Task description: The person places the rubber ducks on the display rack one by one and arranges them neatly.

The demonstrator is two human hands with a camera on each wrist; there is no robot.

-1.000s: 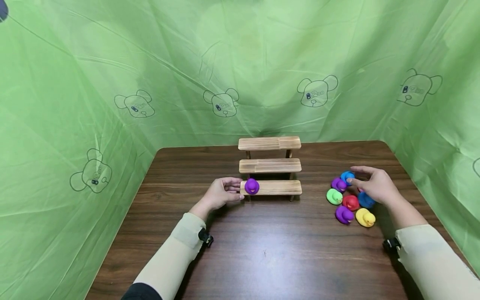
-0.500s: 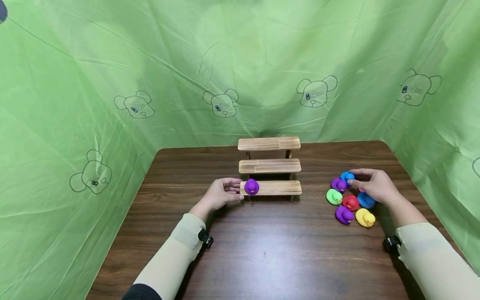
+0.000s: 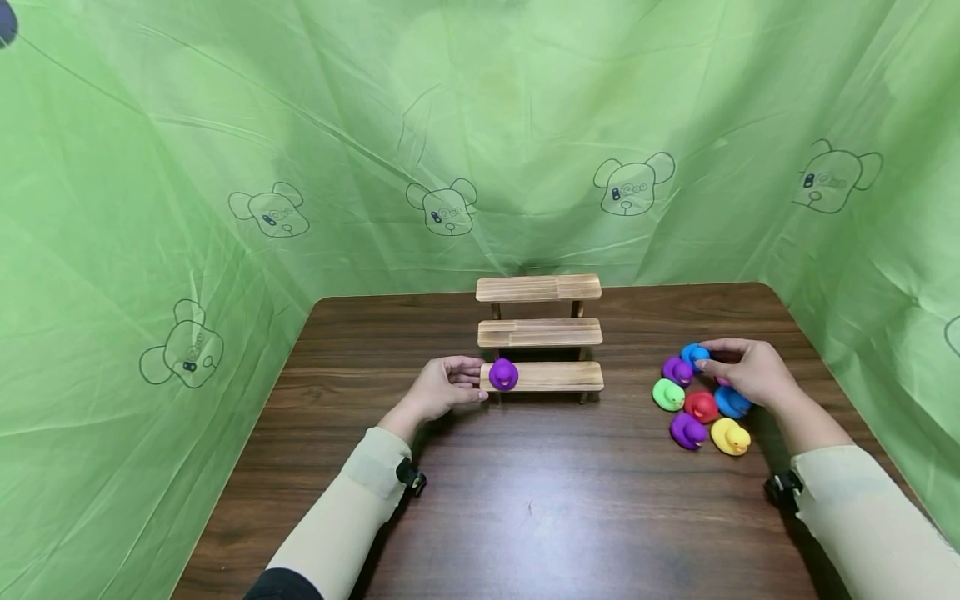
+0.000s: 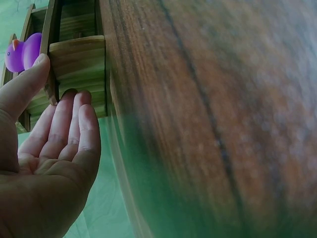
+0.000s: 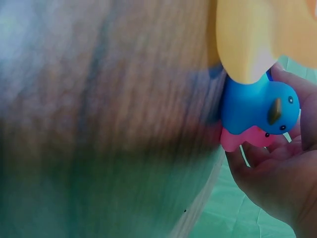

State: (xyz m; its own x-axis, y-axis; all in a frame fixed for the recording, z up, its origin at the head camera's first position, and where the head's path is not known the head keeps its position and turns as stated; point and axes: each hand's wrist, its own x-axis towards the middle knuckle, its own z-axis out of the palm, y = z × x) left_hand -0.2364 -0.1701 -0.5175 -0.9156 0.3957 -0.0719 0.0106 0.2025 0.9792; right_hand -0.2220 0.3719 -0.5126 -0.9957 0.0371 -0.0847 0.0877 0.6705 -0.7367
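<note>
Left hand (image 3: 441,388) loose at lower shelf (image 3: 558,377) (purple duck (image 3: 503,374) aboard); right hand (image 3: 756,372) pinching blue duck (image 3: 693,354).

Toy ducks (image 3: 702,407) are coloured purple, blue, light green, red, yellow and pink; shelf (image 3: 540,333) is streaked pale brown; table (image 3: 540,517) is grained dark brown; sleeves (image 3: 341,508), cream; green curtain (image 3: 525,100) is marked with dark-outlined animal heads (image 3: 448,208).

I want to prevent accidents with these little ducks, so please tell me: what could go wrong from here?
The right hand is at the far blue duck, close against a purple neighbour; lifting it might knock that one aside.

The left hand is at the left end of the lowest shelf, beside the shelved purple duck; a bump could perhaps tip that duck off.
</note>
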